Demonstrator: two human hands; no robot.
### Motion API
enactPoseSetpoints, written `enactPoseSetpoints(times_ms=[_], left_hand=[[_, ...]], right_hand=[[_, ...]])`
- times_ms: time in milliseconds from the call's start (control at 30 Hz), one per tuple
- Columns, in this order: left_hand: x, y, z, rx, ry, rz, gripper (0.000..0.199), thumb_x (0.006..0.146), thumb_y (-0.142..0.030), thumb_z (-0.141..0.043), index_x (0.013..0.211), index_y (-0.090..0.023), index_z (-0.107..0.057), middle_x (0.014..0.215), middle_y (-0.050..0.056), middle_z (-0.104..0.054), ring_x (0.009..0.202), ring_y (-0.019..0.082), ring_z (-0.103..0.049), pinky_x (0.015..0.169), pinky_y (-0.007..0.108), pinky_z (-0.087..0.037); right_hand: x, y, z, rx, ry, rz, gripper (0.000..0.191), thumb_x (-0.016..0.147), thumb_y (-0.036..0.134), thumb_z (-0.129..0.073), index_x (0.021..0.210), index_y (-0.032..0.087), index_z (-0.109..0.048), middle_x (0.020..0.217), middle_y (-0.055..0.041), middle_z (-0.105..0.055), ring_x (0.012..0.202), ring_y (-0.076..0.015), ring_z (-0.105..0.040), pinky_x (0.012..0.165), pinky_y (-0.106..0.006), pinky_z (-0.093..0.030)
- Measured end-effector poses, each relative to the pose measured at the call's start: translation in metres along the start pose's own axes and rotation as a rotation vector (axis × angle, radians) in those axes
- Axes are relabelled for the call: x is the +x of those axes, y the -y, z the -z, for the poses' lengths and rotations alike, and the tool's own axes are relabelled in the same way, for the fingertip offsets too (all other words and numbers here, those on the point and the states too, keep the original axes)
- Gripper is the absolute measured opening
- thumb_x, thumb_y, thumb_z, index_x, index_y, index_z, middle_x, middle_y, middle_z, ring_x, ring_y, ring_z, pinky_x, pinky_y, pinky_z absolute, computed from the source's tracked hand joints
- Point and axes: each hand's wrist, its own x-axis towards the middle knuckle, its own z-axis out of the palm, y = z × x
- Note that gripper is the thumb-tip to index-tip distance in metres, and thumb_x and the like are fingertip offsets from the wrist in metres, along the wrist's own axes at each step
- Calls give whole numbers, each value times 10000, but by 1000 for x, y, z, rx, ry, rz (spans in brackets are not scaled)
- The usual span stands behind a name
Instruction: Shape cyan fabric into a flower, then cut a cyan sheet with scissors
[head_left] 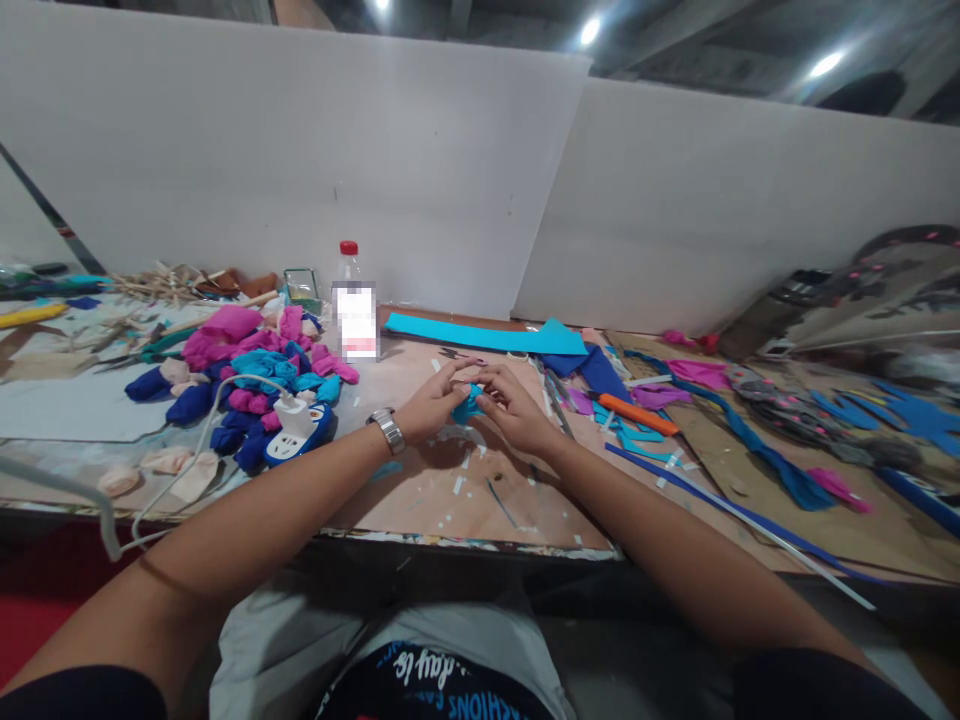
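Note:
A small crumpled piece of turquoise material (468, 403) is pinched between both hands above the middle of the table. My left hand (435, 400), with a metal watch on its wrist, grips it from the left. From the right, my right hand (514, 405) holds it with bent fingers. Behind the hands lies a long turquoise strip (465, 333). Left of them is a pile of pink, blue and turquoise bunched pieces (259, 370).
A clear bottle with a red cap (349, 248) stands beyond the pile. A power socket (300, 435) with a white cable sits at its front. To the right are an orange cutter (637, 413), scraps and cardboard (757, 510). White panels (300, 150) rise behind.

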Motion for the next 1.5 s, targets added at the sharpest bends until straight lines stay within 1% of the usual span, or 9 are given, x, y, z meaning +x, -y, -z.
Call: enactPoseSetpoints(times_ms=[100,200,400,533,700,1000,1267,1400,1500], left_hand=[[0,-4,-1,7,-40,-24,516,897,-454,-660,1341,-203,-579,1167,108,-701,988,215,-650,839,330,-515],[1,-5,-2,3,-106,-49,372,914,-440,-633,1199,-201,-631,1247,109,-654,1049,209,-622,851,320,-512],[4,2,0,34,-311,41,296,850,-443,-681,862,-192,-527,823,-1,-574,750,135,-558,694,268,-491],[6,5,3,131,-314,5,313,855,-462,-662,777,-176,-563,737,-8,-556,700,130,-520,696,278,-458],[7,5,5,216,-284,-30,334,839,-482,-669,770,-156,-658,717,9,-607,698,141,-526,691,286,-410],[9,8,8,268,-324,-22,216,818,-367,-642,759,-162,-671,742,20,-641,732,159,-557,714,290,-425],[7,4,6,231,-335,-41,200,821,-358,-653,763,-167,-667,735,6,-629,725,147,-543,725,288,-420],[6,1,4,143,-323,-45,253,797,-415,-711,778,-165,-674,760,12,-632,728,142,-531,746,296,-425],[5,0,3,59,-304,-20,333,753,-484,-761,811,-165,-685,758,7,-626,717,135,-517,733,291,-421]], right_hand=[[-1,-2,-2,75,-50,-50,349,958,535,-589,1153,251,-647,1210,-96,-600,1019,-224,-613,815,-357,-546],[0,-7,-4,155,-161,-114,362,914,534,-655,1122,238,-632,1089,-66,-648,891,-189,-613,784,-339,-534],[2,-12,-1,264,-317,-186,396,824,507,-763,1066,231,-614,994,-34,-653,817,-170,-610,765,-335,-515],[2,-7,0,240,-307,-154,382,806,481,-788,1046,230,-627,947,-24,-646,782,-164,-602,733,-331,-509],[2,-3,0,136,-286,-76,351,784,445,-825,1010,228,-666,961,-42,-664,792,-176,-605,715,-338,-515],[1,2,0,32,-267,-2,321,813,457,-803,1001,227,-683,931,-42,-669,759,-171,-574,704,-336,-512],[2,-1,-4,249,-292,-125,391,817,519,-770,1042,236,-622,939,-32,-657,796,-172,-595,712,-316,-515],[3,-3,-2,322,-307,-196,423,790,539,-782,1039,246,-605,952,-27,-650,831,-178,-605,782,-337,-531],[3,-5,-1,340,-337,-217,422,791,521,-777,1060,249,-599,953,-20,-649,802,-168,-592,762,-332,-528]])
